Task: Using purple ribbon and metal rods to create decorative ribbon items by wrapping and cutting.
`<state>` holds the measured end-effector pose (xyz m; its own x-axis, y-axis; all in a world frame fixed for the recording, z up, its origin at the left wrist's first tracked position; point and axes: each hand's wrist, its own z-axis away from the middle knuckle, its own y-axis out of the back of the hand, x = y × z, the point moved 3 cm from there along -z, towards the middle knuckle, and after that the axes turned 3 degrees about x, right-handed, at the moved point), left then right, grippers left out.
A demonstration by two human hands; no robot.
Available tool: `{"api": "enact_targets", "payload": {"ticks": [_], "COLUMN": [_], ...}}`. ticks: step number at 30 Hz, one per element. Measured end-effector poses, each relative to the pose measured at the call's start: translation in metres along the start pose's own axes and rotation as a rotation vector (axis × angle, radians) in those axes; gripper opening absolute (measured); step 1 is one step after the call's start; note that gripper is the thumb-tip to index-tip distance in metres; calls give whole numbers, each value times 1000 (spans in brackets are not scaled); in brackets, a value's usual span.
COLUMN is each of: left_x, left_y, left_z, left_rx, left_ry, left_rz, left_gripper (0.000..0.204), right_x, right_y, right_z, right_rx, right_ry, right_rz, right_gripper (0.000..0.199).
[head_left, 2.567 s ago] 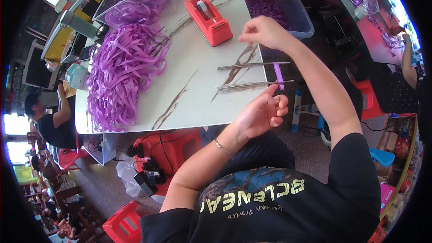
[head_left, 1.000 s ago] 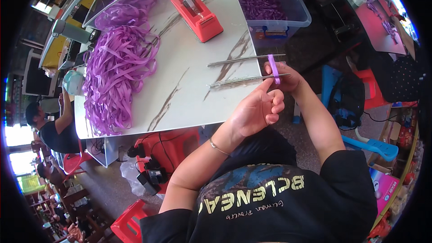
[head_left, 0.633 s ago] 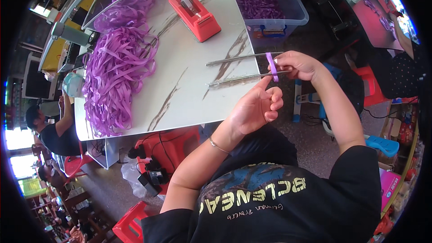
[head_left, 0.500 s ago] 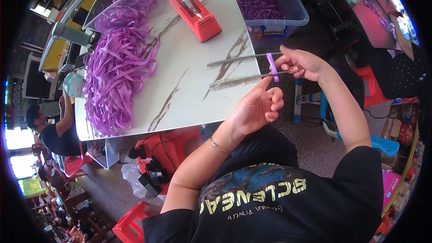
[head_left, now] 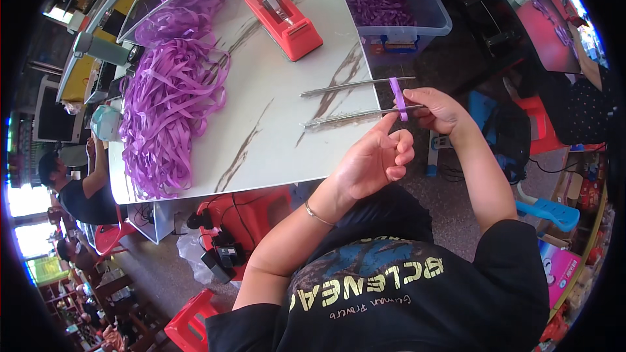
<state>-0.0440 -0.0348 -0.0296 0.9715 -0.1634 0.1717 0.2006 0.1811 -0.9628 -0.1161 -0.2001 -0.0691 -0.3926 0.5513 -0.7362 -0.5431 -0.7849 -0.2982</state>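
Two thin metal rods (head_left: pixel 345 85) lie nearly parallel on the table and stick out past its right edge. The nearer one has clear tape over its table end. A purple ribbon (head_left: pixel 398 99) loops around both rods near their free ends. My right hand (head_left: pixel 438 112) is closed beside the loop, thumb and fingers pinching at the ribbon by the nearer rod; its fingertips are partly hidden. My left hand (head_left: pixel 375 161) is palm up below the nearer rod. Its index finger stretches up to touch the ribbon's lower end, while the other fingers curl loosely around nothing.
A large heap of purple ribbon (head_left: pixel 166 117) covers the table's left side. A red tape dispenser (head_left: pixel 284 23) stands toward the back. Right of the table, a clear plastic bin (head_left: pixel 433 23) holds purple pieces. A red stool (head_left: pixel 261 212) with cables is below the front edge.
My right hand has come down from the farther rod to the nearer one, and its forearm has swung inward. My left hand stays almost in place. The ribbon remains around both rods.
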Motion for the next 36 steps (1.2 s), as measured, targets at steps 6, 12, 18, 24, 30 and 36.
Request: {"api": "enact_targets", "payload": {"ticks": [6, 12, 18, 24, 30, 36], "left_x": [1, 0, 0, -1, 1, 1], "left_y": [-1, 2, 1, 1, 4, -1], "left_z": [0, -2, -1, -1, -1, -1], "left_rx": [-15, -45, -53, -46, -15, -55], "left_ry": [8, 2, -9, -7, -14, -6], "left_rz": [20, 23, 25, 25, 3, -24], "left_gripper": [54, 48, 47, 43, 41, 48], "right_x": [35, 52, 47, 1, -36, -35], "right_y": [-4, -16, -19, -8, -73, -69], "right_z": [-24, -51, -53, 3, 51, 45], "right_rx": [-58, -617, -603, 38, 849, 813], "right_ry": [-125, 2, 57, 193, 721, 635], "right_rz": [-405, -655, -514, -54, 1308, 1268], "right_gripper": [20, 28, 27, 21, 36, 30]}}
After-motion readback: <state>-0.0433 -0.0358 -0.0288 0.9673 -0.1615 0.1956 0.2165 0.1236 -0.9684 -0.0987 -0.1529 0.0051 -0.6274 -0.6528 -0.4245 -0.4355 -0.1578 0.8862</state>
